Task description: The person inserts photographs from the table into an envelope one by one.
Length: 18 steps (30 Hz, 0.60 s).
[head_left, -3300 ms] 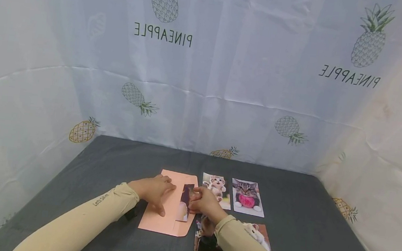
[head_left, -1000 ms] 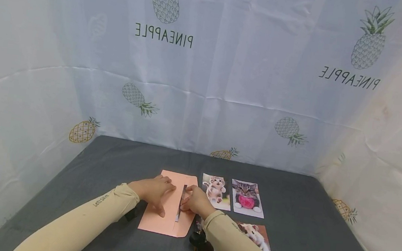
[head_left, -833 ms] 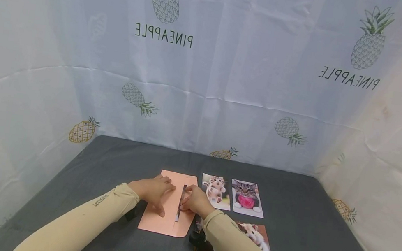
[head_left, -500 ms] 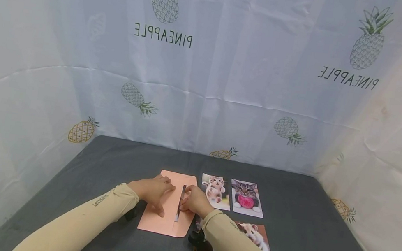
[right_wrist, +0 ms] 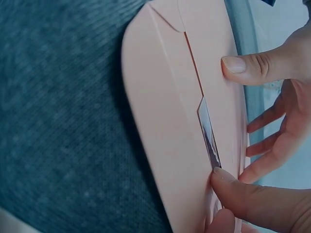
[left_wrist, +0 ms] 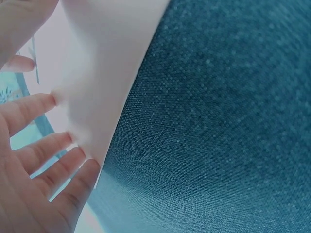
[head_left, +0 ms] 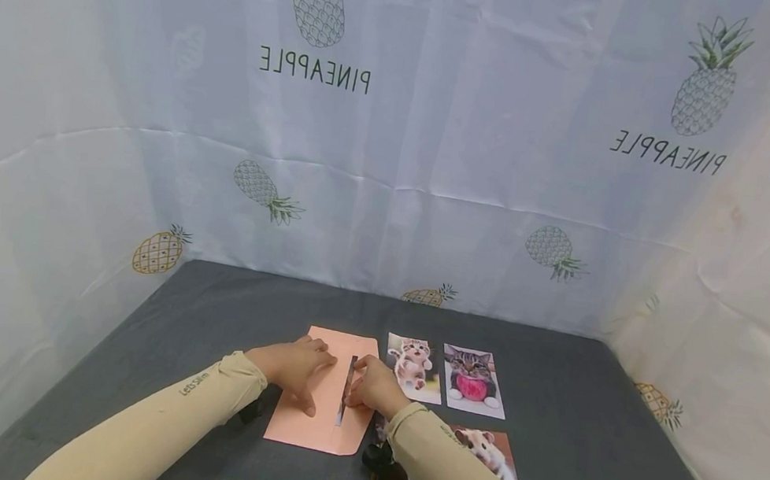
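Observation:
A peach paper envelope (head_left: pixel 308 429) lies at the middle of the dark table, its flap side to the right. From its slot shows a narrow strip of a photo (right_wrist: pixel 208 131); the rest is hidden inside. My left hand (head_left: pixel 295 368) rests spread on the envelope's left part, fingers fairly straight. In the left wrist view its fingertips (left_wrist: pixel 63 141) touch the paper. My right hand (head_left: pixel 376 383) holds the photo's exposed edge with bent fingers. In the right wrist view its thumb (right_wrist: pixel 248 196) presses at one end of the strip, beside a curled finger.
Right of the envelope lie a kitten photo (head_left: pixel 411 363) and a photo of a tabby cat with a pink ball (head_left: pixel 473 385). Nearer me, a hamster photo (head_left: pixel 492 454) is partly covered by my right forearm. A pineapple-print curtain (head_left: pixel 397 130) hangs behind the table.
About three seconds ago a wide part of the photo lay over the envelope; it has since slid left into the slot with my right hand. Over the last second almost nothing has moved.

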{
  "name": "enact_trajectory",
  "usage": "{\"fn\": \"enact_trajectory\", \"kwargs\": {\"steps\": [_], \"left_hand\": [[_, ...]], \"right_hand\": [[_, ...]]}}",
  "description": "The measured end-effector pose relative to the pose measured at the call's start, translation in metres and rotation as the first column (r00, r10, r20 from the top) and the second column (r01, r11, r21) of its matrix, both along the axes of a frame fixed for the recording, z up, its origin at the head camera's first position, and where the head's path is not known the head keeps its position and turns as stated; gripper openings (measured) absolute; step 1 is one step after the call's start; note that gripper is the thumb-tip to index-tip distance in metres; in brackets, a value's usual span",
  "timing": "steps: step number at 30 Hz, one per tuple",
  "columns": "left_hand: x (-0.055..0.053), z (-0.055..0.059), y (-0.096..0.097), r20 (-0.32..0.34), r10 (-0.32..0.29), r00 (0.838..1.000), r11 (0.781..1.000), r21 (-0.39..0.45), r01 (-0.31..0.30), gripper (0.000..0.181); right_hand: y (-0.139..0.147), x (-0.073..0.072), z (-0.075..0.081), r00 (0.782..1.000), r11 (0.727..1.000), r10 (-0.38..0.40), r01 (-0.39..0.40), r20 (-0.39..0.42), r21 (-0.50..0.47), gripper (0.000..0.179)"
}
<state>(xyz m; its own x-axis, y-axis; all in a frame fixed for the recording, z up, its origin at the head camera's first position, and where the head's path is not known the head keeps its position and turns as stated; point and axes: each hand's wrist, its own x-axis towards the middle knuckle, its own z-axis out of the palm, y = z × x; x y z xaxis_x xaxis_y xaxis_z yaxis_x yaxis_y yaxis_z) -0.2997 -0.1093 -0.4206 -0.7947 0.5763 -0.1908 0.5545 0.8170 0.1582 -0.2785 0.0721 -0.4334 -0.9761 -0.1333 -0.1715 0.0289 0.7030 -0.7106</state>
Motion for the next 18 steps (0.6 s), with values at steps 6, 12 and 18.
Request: {"fn": "enact_trajectory", "kwargs": {"steps": [6, 12, 18], "left_hand": [[0.0002, -0.0004, 0.0007, 0.010, 0.012, 1.000, 1.000, -0.008, -0.012, 0.092], [0.0005, -0.0008, 0.0004, 0.005, 0.015, 1.000, 1.000, -0.017, -0.015, 0.092], [-0.0002, -0.0017, 0.0006, 0.012, 0.016, 1.000, 1.000, -0.011, -0.016, 0.092]], "right_hand": [[-0.0002, 0.0003, -0.0006, 1.000, 1.000, 0.001, -0.001, 0.008, -0.006, 0.057], [0.0003, -0.0004, -0.0012, 1.000, 1.000, 0.008, -0.008, 0.002, -0.005, 0.058], [0.0043, -0.0005, 0.0000, 1.000, 0.998, 0.029, -0.029, 0.006, -0.055, 0.054]]}}
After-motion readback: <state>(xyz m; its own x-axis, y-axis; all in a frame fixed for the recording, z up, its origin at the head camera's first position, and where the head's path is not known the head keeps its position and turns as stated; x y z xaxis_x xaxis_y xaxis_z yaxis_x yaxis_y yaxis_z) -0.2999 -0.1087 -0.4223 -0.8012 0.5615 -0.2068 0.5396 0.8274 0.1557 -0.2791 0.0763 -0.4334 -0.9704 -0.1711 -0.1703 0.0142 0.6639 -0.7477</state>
